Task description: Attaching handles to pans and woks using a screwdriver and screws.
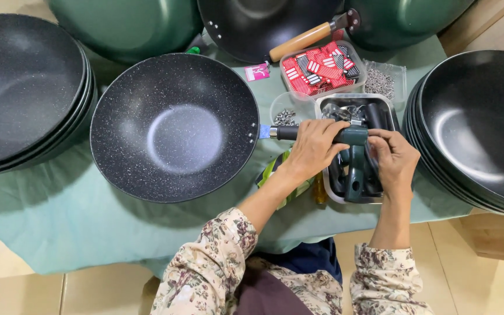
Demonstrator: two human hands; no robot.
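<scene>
A black speckled wok [173, 125] lies on the green cloth [59, 216] in front of me. Its handle stub points right, with a dark green handle [354, 137] on it. My left hand [313, 149] grips the handle near the wok. My right hand [395, 157] holds the handle's outer end, over a metal tray [328, 105] of more dark handles. A green cordless screwdriver [354, 175] stands in the tray between my hands.
Stacks of black woks sit at the left [21, 87] and right [479, 125]. Behind are green wok undersides [126, 26], a wok with a wooden handle [301, 41], a tub of red and black tags [322, 70], and tubs of small metal parts [383, 81].
</scene>
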